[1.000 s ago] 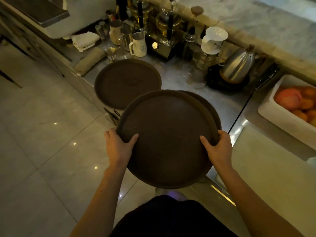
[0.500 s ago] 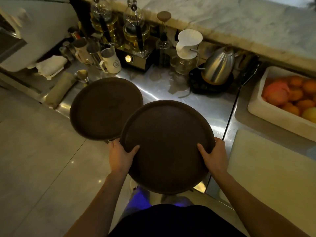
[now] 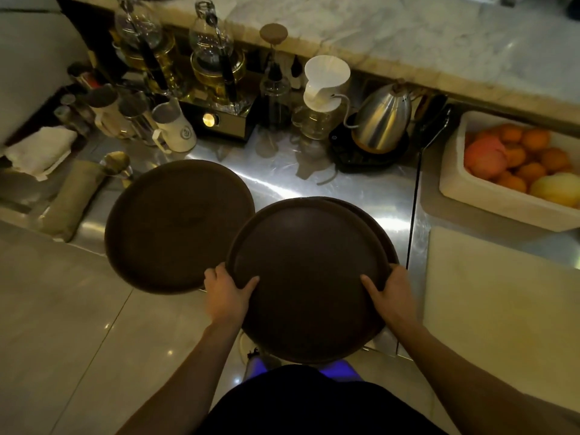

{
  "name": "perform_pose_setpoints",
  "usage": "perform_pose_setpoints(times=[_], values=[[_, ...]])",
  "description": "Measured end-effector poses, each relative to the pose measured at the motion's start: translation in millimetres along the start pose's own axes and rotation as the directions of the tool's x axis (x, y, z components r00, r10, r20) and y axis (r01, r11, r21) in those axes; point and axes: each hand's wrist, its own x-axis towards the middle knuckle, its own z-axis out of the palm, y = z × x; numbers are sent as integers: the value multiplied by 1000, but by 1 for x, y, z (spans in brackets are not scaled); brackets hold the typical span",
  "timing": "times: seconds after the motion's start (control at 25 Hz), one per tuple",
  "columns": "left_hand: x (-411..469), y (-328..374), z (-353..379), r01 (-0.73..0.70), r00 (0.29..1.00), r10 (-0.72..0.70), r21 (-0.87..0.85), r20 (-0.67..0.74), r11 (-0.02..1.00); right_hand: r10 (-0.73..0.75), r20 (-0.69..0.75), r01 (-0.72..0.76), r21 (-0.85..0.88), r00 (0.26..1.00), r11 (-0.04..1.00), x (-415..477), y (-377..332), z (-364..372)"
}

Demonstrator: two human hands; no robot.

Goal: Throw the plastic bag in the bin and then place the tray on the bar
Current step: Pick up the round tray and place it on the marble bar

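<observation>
I hold a round dark brown tray [image 3: 309, 271] by its near rim over the front edge of the steel bar counter [image 3: 339, 186]. My left hand [image 3: 227, 291] grips the tray's left side, thumb on top. My right hand [image 3: 390, 293] grips its right side the same way. Under it, the rim of another brown tray [image 3: 384, 233] peeks out at the right. A third brown tray [image 3: 175, 224] lies on the counter to the left, overhanging the edge. No plastic bag or bin is in view.
Syphon brewers [image 3: 216, 61], metal pitchers [image 3: 138, 114], a white jug [image 3: 175, 127], a white dripper [image 3: 324, 86] and a steel kettle [image 3: 381, 120] line the back. A white tub of oranges [image 3: 508, 171] and a pale cutting board [image 3: 502, 290] sit right. Marble ledge [image 3: 439, 36] runs behind.
The tray in my hands has shifted slightly left, so the rim of the tray beneath it shows again at the right. My view has moved closer to the counter.
</observation>
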Motion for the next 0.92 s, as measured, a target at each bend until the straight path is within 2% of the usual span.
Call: perform_pose_setpoints(times=[0.4,0.56,0.68,0.8,0.92], values=[[6,7,12,-85,994,84,9,73,996,26,-33,-27,-52,999,998,9,10,-3],[2,16,20,-104,988,103,4,117,995,102,-43,-105,-83,994,991,10,19,-6],[-1,18,23,-128,987,126,9,96,992,118,-55,-125,-152,991,980,11,25,-8],[-3,33,29,-229,969,227,8,98,973,113,-47,-119,-165,993,979,13,26,-10],[-7,49,34,-261,964,259,19,56,965,98,-51,-106,-173,994,979,14,26,-10]])
